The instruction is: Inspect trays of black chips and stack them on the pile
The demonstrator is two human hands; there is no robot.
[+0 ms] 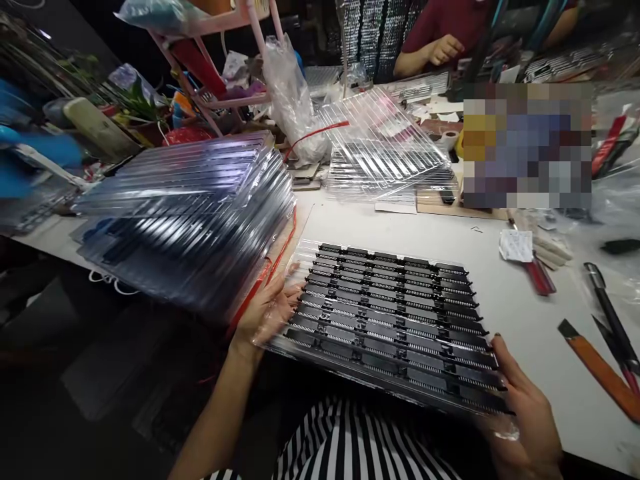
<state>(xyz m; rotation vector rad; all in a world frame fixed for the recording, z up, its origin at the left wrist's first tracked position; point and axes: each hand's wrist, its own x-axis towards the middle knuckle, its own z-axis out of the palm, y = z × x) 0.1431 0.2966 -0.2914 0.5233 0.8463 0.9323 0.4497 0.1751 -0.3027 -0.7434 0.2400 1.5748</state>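
Between my hands is a clear plastic tray [280,348] filled with rows of black slotted parts [380,313] that look like connectors. Its far edge lies over the white table, and its near edge is close to my striped top. My left hand [273,310] grips the left side, fingers partly seen through the clear plastic. At the right edge, my right hand [530,407] holds on with the thumb on top; its other fingers are hidden below. Left of the tray rises a tall stack of clear trays [200,200], blurred, with dark contents.
More clear trays [385,147] lie at the back of the table. An orange-handled cutter [600,370], a black pen-like tool [607,307] and a red-handled tool [540,277] lie at right. Red strapping [270,273] runs beside the stack. A co-worker's hand [445,50] shows across the table.
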